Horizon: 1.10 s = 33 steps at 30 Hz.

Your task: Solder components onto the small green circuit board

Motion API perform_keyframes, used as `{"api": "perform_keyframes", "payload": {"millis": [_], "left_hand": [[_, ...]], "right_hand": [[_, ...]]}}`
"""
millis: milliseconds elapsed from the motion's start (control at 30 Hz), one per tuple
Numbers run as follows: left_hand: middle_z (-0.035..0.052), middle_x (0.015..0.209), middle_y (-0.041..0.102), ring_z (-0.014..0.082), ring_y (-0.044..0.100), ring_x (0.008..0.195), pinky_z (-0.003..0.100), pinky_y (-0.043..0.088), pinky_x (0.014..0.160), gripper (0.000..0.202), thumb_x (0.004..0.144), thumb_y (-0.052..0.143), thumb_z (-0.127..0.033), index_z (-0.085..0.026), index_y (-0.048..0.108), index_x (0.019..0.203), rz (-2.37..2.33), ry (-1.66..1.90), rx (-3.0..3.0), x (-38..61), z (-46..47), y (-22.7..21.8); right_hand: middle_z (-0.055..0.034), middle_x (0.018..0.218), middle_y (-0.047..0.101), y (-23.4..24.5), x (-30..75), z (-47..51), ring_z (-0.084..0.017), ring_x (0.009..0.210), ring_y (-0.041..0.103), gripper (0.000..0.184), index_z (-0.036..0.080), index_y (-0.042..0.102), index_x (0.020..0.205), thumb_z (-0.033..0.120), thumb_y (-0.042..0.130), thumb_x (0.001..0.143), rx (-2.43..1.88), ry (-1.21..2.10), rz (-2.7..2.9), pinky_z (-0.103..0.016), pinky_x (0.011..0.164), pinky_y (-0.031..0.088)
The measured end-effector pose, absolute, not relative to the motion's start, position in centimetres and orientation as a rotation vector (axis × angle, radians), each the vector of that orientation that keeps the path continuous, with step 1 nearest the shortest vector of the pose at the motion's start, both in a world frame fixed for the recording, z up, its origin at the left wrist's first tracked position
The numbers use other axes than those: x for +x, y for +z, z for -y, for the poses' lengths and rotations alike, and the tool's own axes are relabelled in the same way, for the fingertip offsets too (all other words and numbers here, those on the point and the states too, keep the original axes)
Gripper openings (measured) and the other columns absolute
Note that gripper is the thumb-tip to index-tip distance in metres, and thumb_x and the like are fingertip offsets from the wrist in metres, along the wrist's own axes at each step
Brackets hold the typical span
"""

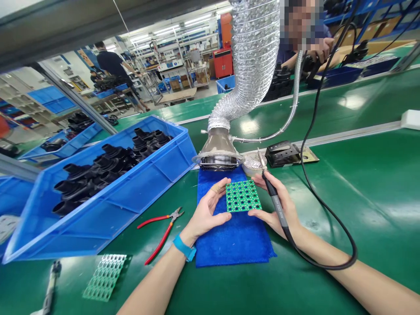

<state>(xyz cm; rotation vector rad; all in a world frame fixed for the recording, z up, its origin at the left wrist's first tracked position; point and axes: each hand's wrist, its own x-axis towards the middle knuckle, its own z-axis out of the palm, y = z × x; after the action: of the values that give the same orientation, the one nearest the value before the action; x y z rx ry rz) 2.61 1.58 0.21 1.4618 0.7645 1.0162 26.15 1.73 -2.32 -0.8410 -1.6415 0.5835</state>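
A small green circuit board (243, 196) lies on a blue cloth (234, 238) on the green bench. My left hand (206, 211) holds its left edge, thumb and fingers pinched on the board. My right hand (277, 209) touches the board's right edge and grips a black soldering iron (271, 188), tip pointing up and away toward a fume-extraction nozzle (218, 151). The iron's black cable (328, 245) loops off to the right and up.
A blue bin (157, 175) of black plastic parts stands at left. Red-handled pliers (160, 229) lie beside the cloth. A second perforated green board (105, 276) and a tool (50, 286) lie near the front left. An iron stand (282, 154) sits behind. Another person works across the bench.
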Motion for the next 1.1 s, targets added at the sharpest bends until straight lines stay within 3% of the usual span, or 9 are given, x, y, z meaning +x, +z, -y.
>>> {"api": "perform_keyframes", "payload": {"millis": [1100], "left_hand": [[0.0083,0.161,0.039,0.0306,0.031,0.152,0.047,0.023,0.128,0.089,0.074,0.087,-0.024,-0.029,0.043,0.151,-0.785,1.036,1.447,2.58,-1.69,-0.28]], "right_hand": [[-0.0128,0.144,0.051,-2.51,26.11,-1.89,-0.033,0.129,0.06,0.1,0.033,0.03,0.157,0.048,0.085,0.074,-0.816,0.578,1.637,-0.057,0.113,0.049]]}}
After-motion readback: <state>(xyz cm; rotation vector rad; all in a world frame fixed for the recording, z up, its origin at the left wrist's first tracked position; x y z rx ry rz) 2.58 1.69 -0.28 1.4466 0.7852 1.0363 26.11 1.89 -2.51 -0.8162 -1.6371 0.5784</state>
